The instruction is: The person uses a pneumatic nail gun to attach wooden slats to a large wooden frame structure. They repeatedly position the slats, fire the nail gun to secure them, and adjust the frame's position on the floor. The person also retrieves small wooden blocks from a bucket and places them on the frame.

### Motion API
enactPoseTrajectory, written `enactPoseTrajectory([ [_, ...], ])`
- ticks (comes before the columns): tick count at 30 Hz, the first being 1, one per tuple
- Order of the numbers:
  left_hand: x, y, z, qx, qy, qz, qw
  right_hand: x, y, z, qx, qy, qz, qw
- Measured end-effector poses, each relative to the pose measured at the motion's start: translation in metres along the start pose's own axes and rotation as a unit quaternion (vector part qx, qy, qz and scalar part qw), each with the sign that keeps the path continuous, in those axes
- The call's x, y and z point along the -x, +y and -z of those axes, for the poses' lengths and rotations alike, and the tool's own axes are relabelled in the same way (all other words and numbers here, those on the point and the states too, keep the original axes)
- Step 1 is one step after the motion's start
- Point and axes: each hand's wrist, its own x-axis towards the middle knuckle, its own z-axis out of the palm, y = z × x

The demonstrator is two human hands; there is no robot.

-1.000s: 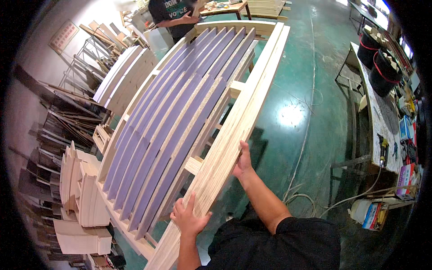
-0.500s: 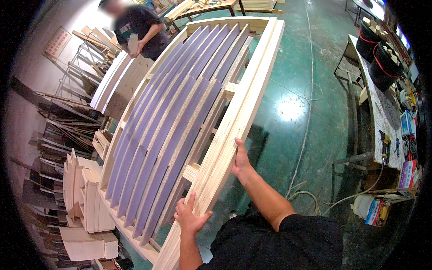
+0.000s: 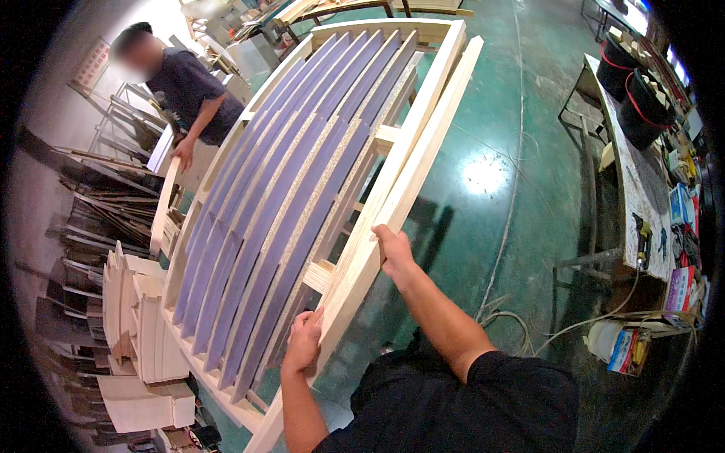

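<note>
The fingers (image 3: 309,318) of the left hand (image 3: 302,347) curl over the near part of a pale wooden beam (image 3: 436,136), gripping it. The right hand (image 3: 396,251) grips the same beam farther along, its thumb side on the upper edge and the rest of its fingers hidden behind the wood. The beam lies lengthwise along the right side of a large wooden frame (image 3: 423,107); at its far end a narrow gap parts the two, closing toward the hands, where I cannot tell whether they touch.

Inside the frame, curved ribs (image 3: 302,174) with bluish-purple faces and speckled edges run side by side. A short block (image 3: 320,276) sits between them and the frame's right side, near the left hand.

Across the frame, a co-worker (image 3: 190,87) in a dark shirt holds a curved pale strip (image 3: 164,205) upright in one hand. Pale curved pieces (image 3: 158,332) are stacked at left. On the right, beyond green floor (image 3: 495,249), a workbench (image 3: 633,177) bears black buckets (image 3: 643,113) and a yellow-and-black power tool (image 3: 643,243).
</note>
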Motion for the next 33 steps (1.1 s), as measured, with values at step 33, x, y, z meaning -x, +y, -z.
enactPoseTrajectory([
  [33, -0.138, -0.077, -0.013, -0.009, -0.152, 0.102, 0.983, -0.046, 0.042, 0.045, -0.068, 0.034, -0.118, 0.990],
])
